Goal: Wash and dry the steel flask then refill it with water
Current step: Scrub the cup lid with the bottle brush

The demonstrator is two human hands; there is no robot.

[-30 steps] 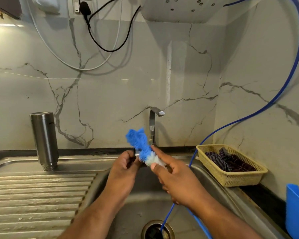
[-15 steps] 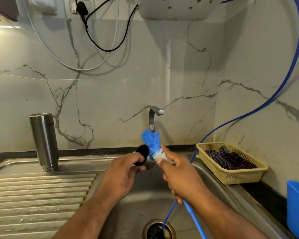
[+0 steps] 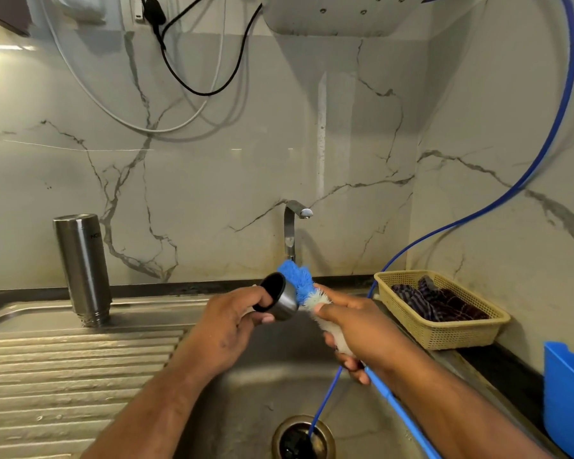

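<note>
The steel flask (image 3: 82, 268) stands upside down at the back of the ribbed drainboard, far left of my hands. Over the sink basin my left hand (image 3: 231, 323) holds the flask's steel cap (image 3: 278, 295), its dark inside facing up and left. My right hand (image 3: 358, 323) grips a bottle brush (image 3: 299, 280) with blue and white bristles and a blue handle. The blue bristle head rests against the right side of the cap.
The tap (image 3: 292, 226) rises behind my hands, with no water running. A blue hose (image 3: 471, 220) drops from the upper right into the drain (image 3: 303, 438). A yellow basket (image 3: 444, 329) holding a dark cloth sits right of the sink; a blue tub (image 3: 567, 392) stands at the right edge.
The cap has turned in my left hand so its dark opening shows. The brush head has dropped lower and shifted right, now against the cap's side.
</note>
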